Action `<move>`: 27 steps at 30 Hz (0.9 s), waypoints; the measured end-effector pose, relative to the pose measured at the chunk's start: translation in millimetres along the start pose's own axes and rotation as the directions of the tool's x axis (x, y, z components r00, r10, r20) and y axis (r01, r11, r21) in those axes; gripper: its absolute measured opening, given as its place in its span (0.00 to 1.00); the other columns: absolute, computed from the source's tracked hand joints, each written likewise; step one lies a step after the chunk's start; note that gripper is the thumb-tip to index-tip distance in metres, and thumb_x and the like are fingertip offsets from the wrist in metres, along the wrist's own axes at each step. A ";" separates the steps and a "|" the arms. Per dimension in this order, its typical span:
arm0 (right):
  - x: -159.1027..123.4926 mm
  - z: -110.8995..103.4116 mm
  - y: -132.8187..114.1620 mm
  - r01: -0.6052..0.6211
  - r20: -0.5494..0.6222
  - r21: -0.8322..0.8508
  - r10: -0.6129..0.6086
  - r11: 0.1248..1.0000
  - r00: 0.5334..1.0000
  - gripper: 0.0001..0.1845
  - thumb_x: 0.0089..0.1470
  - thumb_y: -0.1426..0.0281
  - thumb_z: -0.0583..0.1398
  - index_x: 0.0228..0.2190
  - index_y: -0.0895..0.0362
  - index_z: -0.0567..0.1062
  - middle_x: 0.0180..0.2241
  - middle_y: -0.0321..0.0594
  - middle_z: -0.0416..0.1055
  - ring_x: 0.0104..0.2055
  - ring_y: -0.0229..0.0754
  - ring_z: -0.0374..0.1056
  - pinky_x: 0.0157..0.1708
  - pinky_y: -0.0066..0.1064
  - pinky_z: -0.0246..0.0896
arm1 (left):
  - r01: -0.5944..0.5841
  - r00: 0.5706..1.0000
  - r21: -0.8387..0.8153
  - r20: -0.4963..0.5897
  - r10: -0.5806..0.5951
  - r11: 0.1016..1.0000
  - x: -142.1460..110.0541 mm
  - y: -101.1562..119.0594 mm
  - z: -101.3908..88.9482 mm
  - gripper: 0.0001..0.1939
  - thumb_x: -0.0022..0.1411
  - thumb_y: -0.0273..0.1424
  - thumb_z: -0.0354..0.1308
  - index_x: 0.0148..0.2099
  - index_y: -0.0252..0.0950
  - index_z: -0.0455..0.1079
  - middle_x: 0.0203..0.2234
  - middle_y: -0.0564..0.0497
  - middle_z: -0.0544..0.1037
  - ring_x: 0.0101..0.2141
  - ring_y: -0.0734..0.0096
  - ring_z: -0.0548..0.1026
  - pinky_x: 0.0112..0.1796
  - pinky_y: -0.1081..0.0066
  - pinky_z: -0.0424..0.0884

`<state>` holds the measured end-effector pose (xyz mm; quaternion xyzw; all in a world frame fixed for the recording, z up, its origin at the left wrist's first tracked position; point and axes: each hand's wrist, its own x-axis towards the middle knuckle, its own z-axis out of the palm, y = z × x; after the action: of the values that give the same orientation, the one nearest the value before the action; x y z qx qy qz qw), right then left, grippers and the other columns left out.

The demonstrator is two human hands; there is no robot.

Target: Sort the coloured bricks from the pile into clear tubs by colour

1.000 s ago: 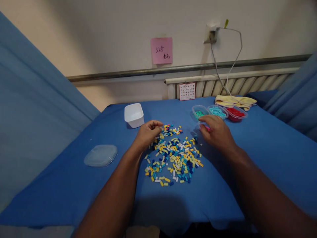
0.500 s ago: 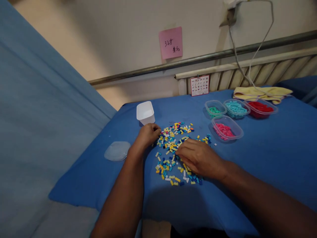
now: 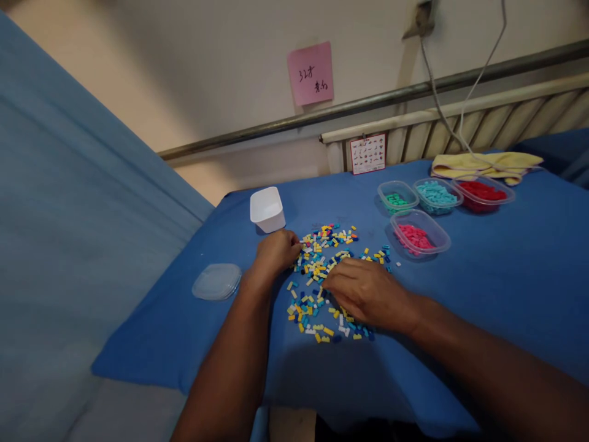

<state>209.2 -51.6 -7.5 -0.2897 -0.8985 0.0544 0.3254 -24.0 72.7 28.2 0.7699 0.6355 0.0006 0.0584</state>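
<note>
Small toy building bricks [image 3: 317, 268] in yellow, white, blue, pink and orange lie scattered on the blue cloth [image 3: 497, 294]. At the left edge of the pile is my left hand [image 3: 278, 250], its fingers curled and the tips closed together among the bricks. My right hand [image 3: 365, 288] rests over the right part of the pile, knuckles up, fingers bent down and pressed together. Whatever either set of fingertips holds is too small or hidden. Bricks under the right palm are covered from view.
Behind my left hand stands a white tub [image 3: 268, 212]; clear lids [image 3: 217, 282] lie stacked at the left. Clear containers hold green bricks [image 3: 396, 200], light blue bricks [image 3: 437, 193], red bricks [image 3: 483, 191] and pink bricks [image 3: 415, 237]. A yellow cloth [image 3: 483, 166] lies behind them.
My left hand has shifted slightly to the right, into the edge of the pile. My right hand stays almost in place. The whole view has tilted a little.
</note>
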 end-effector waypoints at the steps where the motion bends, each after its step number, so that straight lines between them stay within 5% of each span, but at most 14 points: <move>1: 0.0 -0.5 -0.4 0.001 -0.001 0.002 -0.001 1.000 1.000 0.08 0.69 0.75 0.57 0.42 0.57 0.77 0.39 0.44 0.78 0.43 0.46 0.70 0.45 0.38 0.65 | -0.020 1.000 0.009 -0.013 0.020 1.000 -0.2 0.3 0.2 0.12 0.64 0.38 0.60 0.42 0.40 0.83 0.36 0.43 0.85 0.35 0.60 0.79 0.37 0.67 0.67; 8: 0.5 -2.5 -3.2 -0.009 0.020 0.014 0.009 1.000 1.000 0.08 0.69 0.75 0.57 0.42 0.57 0.78 0.39 0.44 0.78 0.43 0.46 0.71 0.45 0.38 0.66 | -0.192 0.980 -0.050 -0.069 0.189 0.980 -1.8 1.5 4.5 0.10 0.62 0.30 0.59 0.40 0.37 0.82 0.35 0.42 0.84 0.33 0.61 0.78 0.35 0.67 0.67; 13: 0.0 3.3 -0.5 0.000 0.036 0.016 0.000 1.000 0.999 0.08 0.69 0.74 0.57 0.41 0.57 0.78 0.39 0.42 0.77 0.42 0.44 0.71 0.44 0.36 0.66 | -0.194 0.973 -0.099 -0.148 0.178 0.976 -2.7 1.4 2.6 0.11 0.62 0.29 0.58 0.41 0.36 0.82 0.37 0.43 0.84 0.36 0.61 0.79 0.39 0.67 0.70; 18: 3.3 2.4 -1.9 -0.011 0.043 -0.016 0.011 1.000 0.999 0.07 0.68 0.73 0.57 0.38 0.56 0.76 0.36 0.40 0.76 0.39 0.42 0.70 0.41 0.34 0.64 | -0.199 0.972 -0.423 -0.200 0.124 0.884 -1.9 11.9 -3.3 0.13 0.63 0.34 0.59 0.45 0.35 0.82 0.36 0.47 0.84 0.36 0.63 0.80 0.38 0.69 0.72; 22: 7.5 1.4 -4.2 0.020 0.040 -0.021 -0.019 1.000 0.999 0.08 0.68 0.73 0.57 0.37 0.56 0.76 0.36 0.39 0.76 0.38 0.42 0.70 0.41 0.34 0.63 | -0.304 0.952 -0.576 -0.155 0.264 0.759 3.4 57.5 -14.1 0.14 0.63 0.38 0.62 0.45 0.34 0.81 0.35 0.49 0.84 0.34 0.67 0.78 0.36 0.70 0.72; 27: 7.3 5.2 0.6 0.005 0.046 -0.047 -0.003 0.999 0.999 0.07 0.66 0.71 0.59 0.38 0.56 0.77 0.36 0.39 0.78 0.38 0.43 0.72 0.39 0.35 0.62 | -0.509 0.833 -0.569 -0.133 0.538 0.646 17.7 148.3 -20.3 0.11 0.65 0.31 0.61 0.46 0.35 0.81 0.35 0.50 0.84 0.34 0.69 0.78 0.38 0.70 0.72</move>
<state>201.8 -46.6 -7.6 -0.2943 -0.9073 0.0392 0.2979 123.0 64.4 60.5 0.8637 0.3528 0.1935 0.3034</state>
